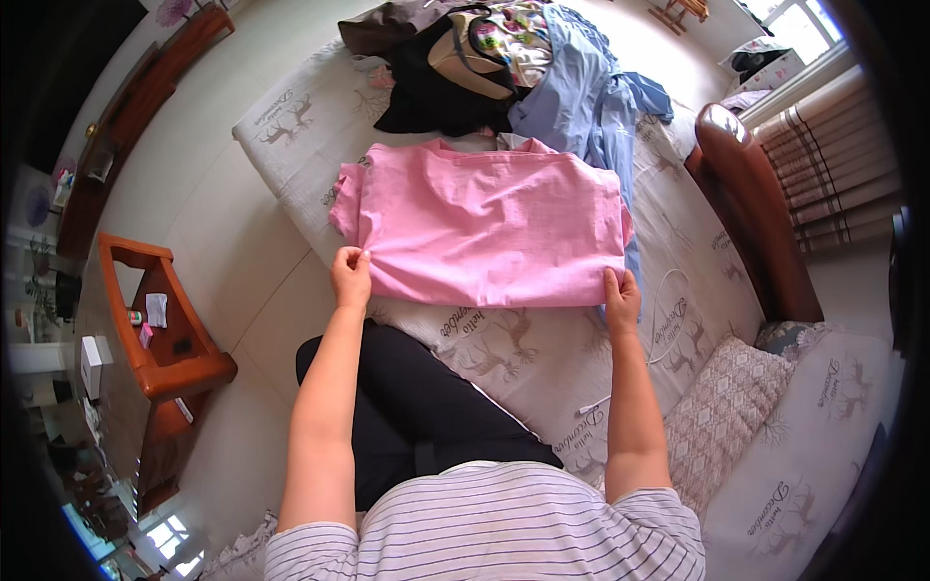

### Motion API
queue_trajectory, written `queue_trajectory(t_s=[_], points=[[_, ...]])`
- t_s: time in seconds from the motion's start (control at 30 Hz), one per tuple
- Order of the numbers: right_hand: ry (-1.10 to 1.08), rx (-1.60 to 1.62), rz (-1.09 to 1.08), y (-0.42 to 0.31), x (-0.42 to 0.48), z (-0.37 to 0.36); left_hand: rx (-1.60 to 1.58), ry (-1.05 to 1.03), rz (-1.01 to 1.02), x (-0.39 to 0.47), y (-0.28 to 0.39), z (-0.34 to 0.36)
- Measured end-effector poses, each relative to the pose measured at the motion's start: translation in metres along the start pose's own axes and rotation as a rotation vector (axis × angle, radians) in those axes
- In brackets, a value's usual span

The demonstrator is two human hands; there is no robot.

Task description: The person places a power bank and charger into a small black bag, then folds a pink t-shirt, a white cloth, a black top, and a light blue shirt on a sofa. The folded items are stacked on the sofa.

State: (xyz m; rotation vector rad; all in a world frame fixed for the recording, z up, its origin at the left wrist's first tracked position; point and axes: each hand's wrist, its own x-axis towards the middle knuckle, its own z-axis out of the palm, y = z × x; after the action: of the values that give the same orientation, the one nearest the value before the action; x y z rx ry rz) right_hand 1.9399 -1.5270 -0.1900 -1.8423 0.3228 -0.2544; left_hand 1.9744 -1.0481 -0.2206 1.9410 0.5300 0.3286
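A pink fabric garment (487, 225), partly folded and lightly creased, lies spread before me on a couch with a patterned cover (479, 341). My left hand (352, 277) pinches its left edge near the lower corner, between thumb and fingers. At the lower right corner, my right hand (622, 296) grips the cloth with the thumb on top. Short sleeve parts stick out at both sides of the garment. Just beyond its neckline are a black garment (429, 94), a light blue garment (574, 102) and a floral cloth (519, 43) in a heap.
A wooden armrest (755, 210) borders the couch on the right, near a patterned cushion (726, 407). A white cable (657, 319) lies beside my right hand. To the left, past the tiled floor (254, 269), stands a wooden table with a glass top (109, 407).
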Motion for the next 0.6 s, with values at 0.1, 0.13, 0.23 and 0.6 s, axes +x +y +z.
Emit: queue_trajectory(t_s=[0.1,0.13,0.23,0.6], points=[[0.036,-0.191,-0.001,-0.010,-0.004,0.000,-0.141,0.038,-0.033,0.003,0.005,-0.007],[0.061,-0.311,-0.046,-0.019,-0.008,0.002,-0.197,0.043,-0.072,0.003,0.007,-0.010],[0.072,-0.472,-0.053,-0.036,-0.022,0.006,-0.123,0.035,-0.112,0.005,0.004,-0.019],[-0.104,-0.599,0.221,-0.004,-0.092,-0.023,0.256,-0.364,0.194,0.000,-0.038,-0.066]])
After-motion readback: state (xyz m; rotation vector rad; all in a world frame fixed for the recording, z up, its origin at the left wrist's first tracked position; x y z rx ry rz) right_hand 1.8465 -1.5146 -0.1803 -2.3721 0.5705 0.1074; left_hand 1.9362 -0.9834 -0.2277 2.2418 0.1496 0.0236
